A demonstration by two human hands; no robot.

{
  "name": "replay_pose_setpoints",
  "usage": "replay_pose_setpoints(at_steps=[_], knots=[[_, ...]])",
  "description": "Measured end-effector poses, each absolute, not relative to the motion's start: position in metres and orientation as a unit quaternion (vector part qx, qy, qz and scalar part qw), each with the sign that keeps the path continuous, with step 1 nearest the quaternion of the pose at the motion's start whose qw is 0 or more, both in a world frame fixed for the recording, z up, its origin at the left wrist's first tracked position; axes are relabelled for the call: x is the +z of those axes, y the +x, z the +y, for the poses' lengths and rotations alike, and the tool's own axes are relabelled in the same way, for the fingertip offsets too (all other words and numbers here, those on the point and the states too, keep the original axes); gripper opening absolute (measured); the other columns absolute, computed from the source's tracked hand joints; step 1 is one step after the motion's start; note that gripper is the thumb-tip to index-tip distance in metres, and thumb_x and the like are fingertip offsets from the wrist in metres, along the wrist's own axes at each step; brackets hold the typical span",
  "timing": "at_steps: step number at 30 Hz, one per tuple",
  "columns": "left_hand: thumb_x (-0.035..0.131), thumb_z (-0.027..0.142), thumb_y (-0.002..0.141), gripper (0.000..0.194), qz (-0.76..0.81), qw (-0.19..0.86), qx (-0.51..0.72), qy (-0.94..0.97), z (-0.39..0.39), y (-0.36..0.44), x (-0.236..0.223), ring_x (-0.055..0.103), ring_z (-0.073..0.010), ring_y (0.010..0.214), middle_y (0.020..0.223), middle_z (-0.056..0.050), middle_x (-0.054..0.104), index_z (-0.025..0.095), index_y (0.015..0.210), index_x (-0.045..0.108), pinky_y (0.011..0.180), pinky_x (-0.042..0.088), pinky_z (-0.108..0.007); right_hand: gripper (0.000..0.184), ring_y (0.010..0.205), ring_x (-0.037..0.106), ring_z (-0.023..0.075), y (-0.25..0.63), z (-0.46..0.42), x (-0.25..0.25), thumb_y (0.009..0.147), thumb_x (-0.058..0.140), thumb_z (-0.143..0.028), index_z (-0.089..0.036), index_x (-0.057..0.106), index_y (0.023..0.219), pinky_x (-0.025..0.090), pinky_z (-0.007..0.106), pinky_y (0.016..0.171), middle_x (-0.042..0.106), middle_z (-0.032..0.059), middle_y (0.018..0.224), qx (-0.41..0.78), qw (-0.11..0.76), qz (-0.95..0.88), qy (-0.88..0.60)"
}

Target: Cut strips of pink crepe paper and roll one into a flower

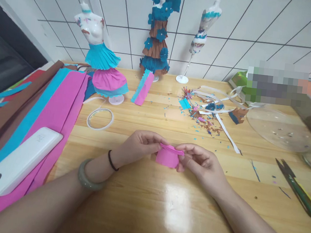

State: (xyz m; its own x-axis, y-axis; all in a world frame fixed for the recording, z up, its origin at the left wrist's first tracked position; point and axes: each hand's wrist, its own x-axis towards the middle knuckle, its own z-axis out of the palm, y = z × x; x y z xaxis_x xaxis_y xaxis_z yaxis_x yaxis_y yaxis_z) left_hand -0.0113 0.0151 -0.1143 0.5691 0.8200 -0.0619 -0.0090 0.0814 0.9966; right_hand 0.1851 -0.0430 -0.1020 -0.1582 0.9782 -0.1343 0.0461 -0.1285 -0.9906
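Note:
A small piece of pink crepe paper (167, 159), folded along its upper edge, is held just above the wooden table (123, 202). My left hand (143, 145) pinches its upper left corner between thumb and fingers. At the right end of the fold, my right hand (199, 162) grips the paper, its lower fingers partly behind it. Left of my hands lies a roll of white tape (100, 119). Beyond them rests a pink and blue paper strip (143, 88) with a wavy left edge.
Three small mannequins stand along the tiled wall: one in a blue and pink skirt (103, 56), one in a teal and brown dress (157, 38), one bare (203, 28). Paper scraps (205, 118), scissors (299, 189) and a clear plate (277, 130) lie right. A white power bank (23, 161) rests on crepe sheets (58, 101).

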Motion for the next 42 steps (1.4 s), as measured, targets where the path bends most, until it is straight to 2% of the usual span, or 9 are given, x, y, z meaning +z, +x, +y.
replay_pose_setpoints(at_steps=[12,16,21,25,29,32,36,39,42], knots=[[0.060,0.024,0.077,0.018,0.330,0.645,0.318,0.611,0.014,-0.013,-0.108,0.060,-0.0130,0.071,0.084,-0.006,0.068,0.014,0.088,0.069,0.067,0.049,-0.025,0.023,0.048,0.060,0.0120,0.181,-0.041,-0.103,0.072,0.066,-0.037,-0.017,0.061,0.084,0.051,0.025,0.052,0.061,-0.0013,0.053,0.533,0.424,-0.516,-0.519],[0.052,0.032,0.083,0.029,0.322,0.655,0.301,0.614,0.014,-0.014,-0.104,0.058,-0.0127,0.069,0.077,-0.004,0.064,0.012,0.101,0.063,0.064,0.047,-0.024,0.021,0.051,0.061,0.0133,0.180,-0.044,-0.107,0.075,0.064,-0.036,-0.018,0.059,0.085,0.051,0.025,0.053,0.060,-0.0014,0.052,0.523,0.433,-0.529,-0.509],[0.061,0.032,0.077,0.034,0.340,0.643,0.277,0.628,0.006,-0.008,-0.110,0.060,-0.0132,0.070,0.080,-0.005,0.065,0.012,0.104,0.061,0.064,0.048,-0.023,0.009,0.066,0.063,0.0150,0.179,-0.048,-0.113,0.081,0.056,-0.024,-0.019,0.062,0.086,0.051,0.029,0.060,0.065,0.0059,0.079,0.441,0.446,-0.628,-0.460],[0.059,0.024,0.078,0.025,0.333,0.564,0.270,0.706,0.002,-0.005,-0.111,0.061,-0.0152,0.079,0.088,-0.006,0.068,0.013,0.098,0.066,0.070,0.048,-0.024,0.012,0.081,0.061,0.0179,0.180,-0.047,-0.111,0.083,0.052,-0.018,-0.022,0.064,0.085,0.051,0.033,0.071,0.064,0.0072,0.085,0.355,0.432,-0.701,-0.443],[0.056,0.019,0.079,0.018,0.331,0.463,0.270,0.777,0.003,-0.005,-0.105,0.059,-0.0120,0.069,0.077,-0.003,0.068,0.014,0.091,0.069,0.063,0.044,-0.021,0.013,0.081,0.060,0.0180,0.181,-0.046,-0.110,0.084,0.050,-0.019,-0.021,0.062,0.089,0.050,0.034,0.072,0.064,0.0072,0.086,0.333,0.417,-0.720,-0.443],[0.058,0.018,0.078,0.017,0.333,0.399,0.284,0.806,0.003,-0.005,-0.103,0.057,-0.0109,0.065,0.075,-0.001,0.069,0.016,0.090,0.069,0.061,0.042,-0.021,0.020,0.072,0.058,0.0149,0.181,-0.049,-0.114,0.082,0.054,-0.023,-0.022,0.056,0.103,0.050,0.030,0.065,0.061,0.0079,0.095,0.335,0.398,-0.714,-0.470],[0.057,0.019,0.079,0.018,0.317,0.331,0.282,0.843,0.003,-0.005,-0.106,0.058,-0.0125,0.069,0.078,-0.001,0.069,0.019,0.092,0.068,0.067,0.041,-0.024,0.037,0.064,0.057,0.0125,0.180,-0.050,-0.118,0.080,0.059,-0.026,-0.023,0.048,0.115,0.048,0.025,0.054,0.060,0.0066,0.094,0.353,0.385,-0.694,-0.495],[0.055,0.020,0.080,0.018,0.294,0.312,0.278,0.859,0.004,-0.005,-0.108,0.059,-0.0157,0.078,0.085,-0.003,0.069,0.019,0.093,0.067,0.073,0.042,-0.027,0.029,0.077,0.059,0.0162,0.180,-0.048,-0.117,0.080,0.059,-0.026,-0.022,0.055,0.108,0.050,0.028,0.063,0.060,0.0083,0.099,0.320,0.392,-0.708,-0.492],[0.054,0.021,0.081,0.016,0.288,0.306,0.279,0.863,0.005,-0.005,-0.108,0.059,-0.0173,0.080,0.083,-0.006,0.068,0.016,0.089,0.067,0.075,0.043,-0.029,0.017,0.083,0.060,0.0186,0.180,-0.045,-0.114,0.081,0.058,-0.024,-0.023,0.062,0.097,0.050,0.031,0.070,0.063,0.0074,0.093,0.324,0.395,-0.712,-0.482]])
